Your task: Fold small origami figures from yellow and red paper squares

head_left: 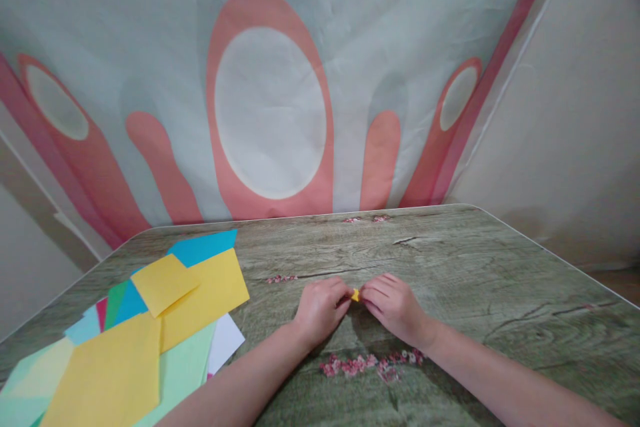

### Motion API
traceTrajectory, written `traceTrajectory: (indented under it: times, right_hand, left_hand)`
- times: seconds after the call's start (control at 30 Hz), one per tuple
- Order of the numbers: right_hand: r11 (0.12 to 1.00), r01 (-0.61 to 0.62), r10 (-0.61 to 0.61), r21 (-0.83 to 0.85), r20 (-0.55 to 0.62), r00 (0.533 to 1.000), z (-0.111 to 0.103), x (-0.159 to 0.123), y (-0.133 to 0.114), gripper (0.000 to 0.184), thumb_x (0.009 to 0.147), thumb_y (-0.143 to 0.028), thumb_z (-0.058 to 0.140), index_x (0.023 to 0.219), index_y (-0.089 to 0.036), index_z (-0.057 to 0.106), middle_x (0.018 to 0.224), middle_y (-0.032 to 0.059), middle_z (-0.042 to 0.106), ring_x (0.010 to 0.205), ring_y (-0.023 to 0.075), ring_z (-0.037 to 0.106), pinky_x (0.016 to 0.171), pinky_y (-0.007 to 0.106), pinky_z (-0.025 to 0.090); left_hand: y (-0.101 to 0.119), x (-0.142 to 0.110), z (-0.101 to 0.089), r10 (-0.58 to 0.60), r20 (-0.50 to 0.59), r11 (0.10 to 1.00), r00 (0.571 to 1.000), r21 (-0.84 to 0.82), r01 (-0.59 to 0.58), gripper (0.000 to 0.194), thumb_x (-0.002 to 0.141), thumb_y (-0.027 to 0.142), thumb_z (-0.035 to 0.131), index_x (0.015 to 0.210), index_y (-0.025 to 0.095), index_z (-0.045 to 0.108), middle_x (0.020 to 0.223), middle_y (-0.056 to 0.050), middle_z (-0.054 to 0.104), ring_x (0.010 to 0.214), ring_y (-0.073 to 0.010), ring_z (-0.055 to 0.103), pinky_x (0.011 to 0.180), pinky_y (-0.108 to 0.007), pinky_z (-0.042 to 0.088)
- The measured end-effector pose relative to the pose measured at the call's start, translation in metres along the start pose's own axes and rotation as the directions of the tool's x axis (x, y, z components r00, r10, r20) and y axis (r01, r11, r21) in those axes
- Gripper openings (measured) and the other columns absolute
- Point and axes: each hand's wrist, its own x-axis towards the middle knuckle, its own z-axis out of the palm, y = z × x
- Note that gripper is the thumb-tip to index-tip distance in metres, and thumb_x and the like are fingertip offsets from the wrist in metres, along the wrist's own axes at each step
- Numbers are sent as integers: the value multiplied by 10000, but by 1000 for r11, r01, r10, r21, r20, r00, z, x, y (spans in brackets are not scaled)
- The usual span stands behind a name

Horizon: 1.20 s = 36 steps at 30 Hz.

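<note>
A small piece of yellow paper (355,295) shows between my fingertips, low over the middle of the table. My left hand (324,307) pinches it from the left, thumb and fingers closed. From the other side my right hand (397,307) grips the same piece, its fingers curled together. Most of the paper is hidden behind the fingers, so its folded shape cannot be made out. Below the hands, pink flowers (353,365) are printed on the wood-patterned tabletop (500,280).
To the left lies a loose, overlapping pile of coloured paper, with yellow sheets (110,367) on top, a blue sheet (205,248) at the back and a pale green sheet (183,373) beneath. Behind the table hangs a grey backdrop (360,27) with pink shapes.
</note>
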Motion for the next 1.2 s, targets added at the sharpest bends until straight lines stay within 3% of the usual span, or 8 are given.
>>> traceTrajectory:
  times: [0.17, 0.4, 0.8, 1.03, 1.2]
  right_hand:
    - [998, -25, 29, -60, 63, 998, 6, -1, 2, 152, 875, -154, 484, 773, -169, 595, 762, 35, 602, 722, 159, 501, 687, 293, 353]
    - [996, -44, 53, -82, 113, 992, 5, -1, 1, 152, 878, -168, 490, 774, -177, 601, 744, 26, 591, 705, 154, 494, 673, 286, 343]
    - [997, -66, 59, 41, 166, 984, -4, -2, -3, 154, 885, -213, 507, 811, -186, 639, 785, 30, 599, 757, 150, 529, 684, 267, 397]
    - [993, -104, 90, 63, 195, 977, -4, 0, -3, 152, 876, -214, 523, 778, -181, 634, 789, 28, 585, 760, 151, 522, 672, 264, 405]
    - [975, -183, 156, 126, 195, 968, -5, 0, -2, 171, 875, -226, 524, 755, -179, 637, 775, 26, 558, 752, 149, 515, 662, 262, 405]
  left_hand:
    - [1, -1, 1, 1, 20, 995, 1000, 101, -2, 73, 834, 255, 544, 856, 213, 599, 836, -3, 628, 776, -149, 584, 686, -228, 412]
    - [2, -1, -1, 41, 28, 995, 999, 89, -43, 96, 852, 269, 529, 840, 211, 605, 851, -4, 619, 811, -150, 573, 705, -224, 413]
    - [-4, 0, -9, 168, 138, 983, 976, 54, -177, 192, 891, 274, 460, 862, 209, 638, 872, -37, 642, 839, -163, 590, 738, -239, 430]
    - [-4, -1, -7, 172, 134, 979, 976, 87, -185, 193, 896, 277, 459, 866, 208, 637, 863, -34, 640, 830, -162, 584, 724, -238, 421]
    - [-3, 0, -5, 144, 97, 989, 985, 22, -147, 193, 890, 271, 469, 871, 209, 651, 874, -31, 625, 825, -157, 562, 726, -239, 412]
